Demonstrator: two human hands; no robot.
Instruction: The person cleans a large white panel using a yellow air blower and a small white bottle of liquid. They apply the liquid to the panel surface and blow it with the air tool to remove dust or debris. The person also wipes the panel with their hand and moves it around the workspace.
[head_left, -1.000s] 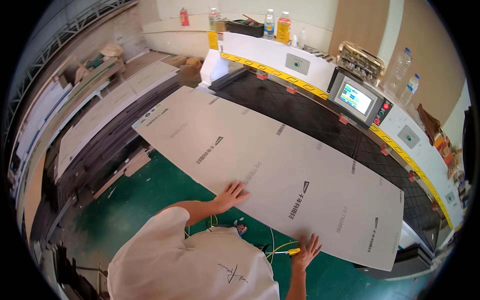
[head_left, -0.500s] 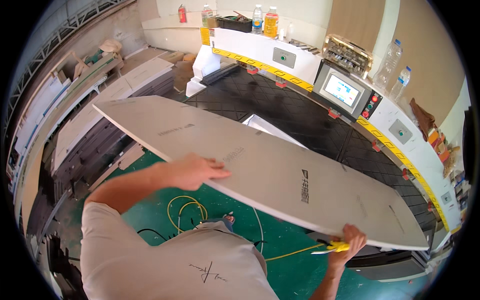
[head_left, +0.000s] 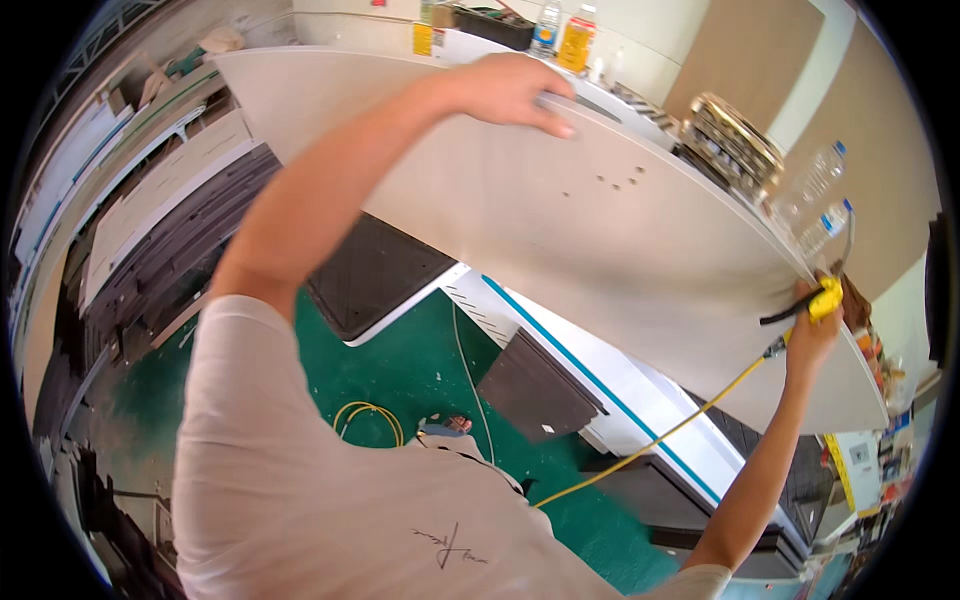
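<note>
A large pale grey board [head_left: 560,215] is tipped up on its edge in front of me, its underside with a few small drilled holes facing me. My left hand [head_left: 505,90] is raised high and rests flat against the board near its upper edge. My right hand [head_left: 815,325] grips the board's lower right edge and also holds a yellow tool [head_left: 826,298] with a yellow hose [head_left: 660,435] trailing down toward the floor.
Below the board lies the black bed of the machine [head_left: 375,275] with its white and blue side panel [head_left: 590,385]. Stacked boards [head_left: 150,230] stand on the left. Bottles [head_left: 565,30] line the back ledge. A yellow hose coil [head_left: 370,420] lies on the green floor.
The board has gone from lying flat on the machine bed to standing tilted up on edge. Both my hands rose with it, the left now near its top.
</note>
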